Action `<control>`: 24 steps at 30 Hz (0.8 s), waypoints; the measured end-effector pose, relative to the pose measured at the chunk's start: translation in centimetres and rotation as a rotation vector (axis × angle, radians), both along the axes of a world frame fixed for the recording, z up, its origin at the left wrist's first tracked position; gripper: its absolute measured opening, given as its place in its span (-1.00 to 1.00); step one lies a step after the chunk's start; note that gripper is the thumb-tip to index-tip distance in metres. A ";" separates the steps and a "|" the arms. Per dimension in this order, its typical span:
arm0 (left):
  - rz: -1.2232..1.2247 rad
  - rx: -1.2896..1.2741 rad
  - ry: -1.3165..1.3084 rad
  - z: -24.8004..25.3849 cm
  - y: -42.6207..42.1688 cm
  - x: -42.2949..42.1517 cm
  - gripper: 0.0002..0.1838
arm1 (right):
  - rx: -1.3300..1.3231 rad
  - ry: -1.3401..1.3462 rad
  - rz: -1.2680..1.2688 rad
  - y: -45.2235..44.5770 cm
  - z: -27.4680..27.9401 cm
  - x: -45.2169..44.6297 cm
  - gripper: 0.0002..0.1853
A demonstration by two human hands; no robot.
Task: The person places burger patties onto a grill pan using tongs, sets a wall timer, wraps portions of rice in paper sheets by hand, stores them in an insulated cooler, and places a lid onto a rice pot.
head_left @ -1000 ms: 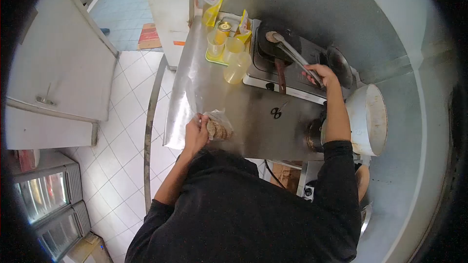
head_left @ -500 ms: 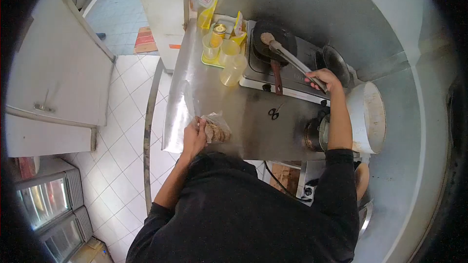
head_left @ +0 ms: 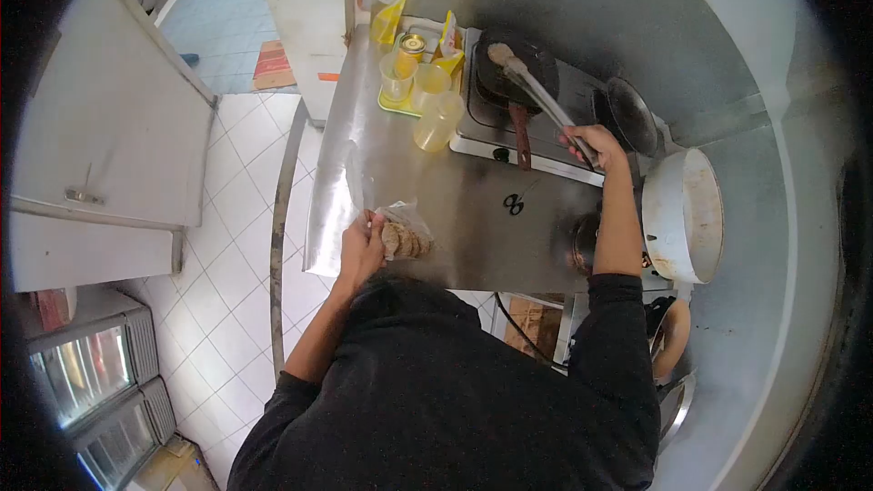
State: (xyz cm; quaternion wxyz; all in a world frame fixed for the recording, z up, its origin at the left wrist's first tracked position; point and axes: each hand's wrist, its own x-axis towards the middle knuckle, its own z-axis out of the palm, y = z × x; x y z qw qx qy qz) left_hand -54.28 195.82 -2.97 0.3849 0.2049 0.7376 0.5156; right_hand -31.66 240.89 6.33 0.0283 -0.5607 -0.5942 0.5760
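My left hand [head_left: 364, 250] is closed on the edge of a clear plastic bag [head_left: 406, 211] at the front left of the steel counter. Several round brown patties [head_left: 400, 240] lie in the bag, side by side. My right hand [head_left: 596, 147] grips long metal tongs [head_left: 548, 105] near their back end. Their tips reach over a black frying pan [head_left: 489, 82] on the gas stove [head_left: 466, 123]. A single patty [head_left: 499, 54] is in the pan, just left of the tong tips; whether they touch it, I cannot tell.
Black-handled scissors [head_left: 514, 205] lie mid-counter. Yellowish plastic cups [head_left: 438, 123], a can [head_left: 410, 53] and yellow pouches [head_left: 389, 14] stand at the back left. On the right are a second pan [head_left: 632, 116] and a big pale pot [head_left: 657, 218]. The pan's handle [head_left: 521, 141] points toward me.
The tong tips have shifted slightly away from the patty, which now sits a little farther back in the pan. My left hand stays on the bag. The view has moved slightly.
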 end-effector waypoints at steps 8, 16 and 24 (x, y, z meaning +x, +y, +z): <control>0.007 -0.004 0.115 0.5 -0.5 0.1 -0.62 | 0.361 -0.206 0.238 -8.2 7.8 3.8 -0.71; 0.017 -0.044 0.066 0.7 0.0 0.1 -0.64 | 0.654 -0.099 0.865 -23.1 9.2 8.7 -0.62; -0.018 -0.055 0.208 -1.6 -0.3 1.1 -0.59 | 0.595 -0.493 0.746 -30.8 7.8 4.1 -0.65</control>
